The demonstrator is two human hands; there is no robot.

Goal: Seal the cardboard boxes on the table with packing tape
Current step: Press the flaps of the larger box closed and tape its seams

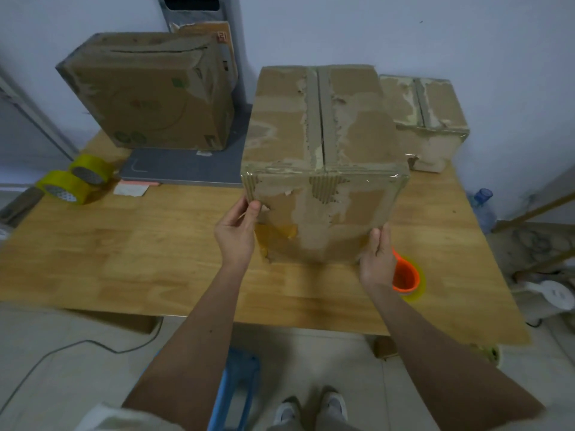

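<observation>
Both hands hold the middle cardboard box (323, 163) at the table's (124, 253) centre: left hand (238, 233) and right hand (378, 255) each keep a closed grip on a near lower corner. The top seam looks untaped, so this seems the positioning step. Next likely calls for the orange-cored tape roll (406, 276) just beside the right hand.

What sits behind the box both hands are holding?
To the right behind the held box, a smaller box stands on the table near the wall. The left hand and right hand grip the box's near corners; anything directly behind it is hidden.
</observation>
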